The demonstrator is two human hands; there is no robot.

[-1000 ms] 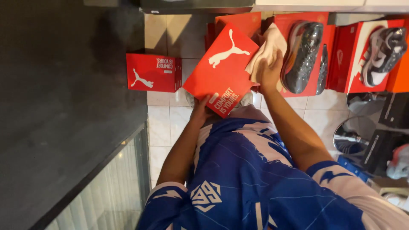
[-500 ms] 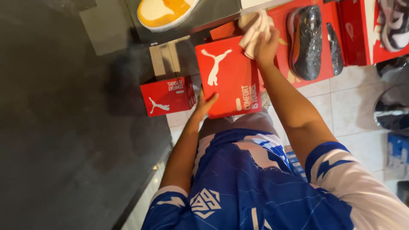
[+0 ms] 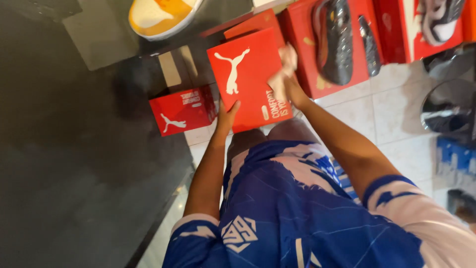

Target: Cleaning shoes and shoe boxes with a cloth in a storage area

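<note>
Shoebox [image 3: 248, 79] held above floor [image 3: 391, 109]; smaller box [image 3: 182, 109] to left.

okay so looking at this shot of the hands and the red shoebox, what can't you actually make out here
Head view, the only one:
- Right hand: motion-blurred, with a pale cloth bunched in it; its fingers cannot be told apart.
- Left hand: the fingers go under the red shoebox, so its grip is mostly hidden.
- Inside of the shoebox: covered by its lid.
- Yellow shoe: cut off by the top edge.
- Dark shoe: blurred, details unclear.

Red boxes [image 3: 337, 49] crowd ahead; tiled floor [image 3: 391, 114] open right.
</note>
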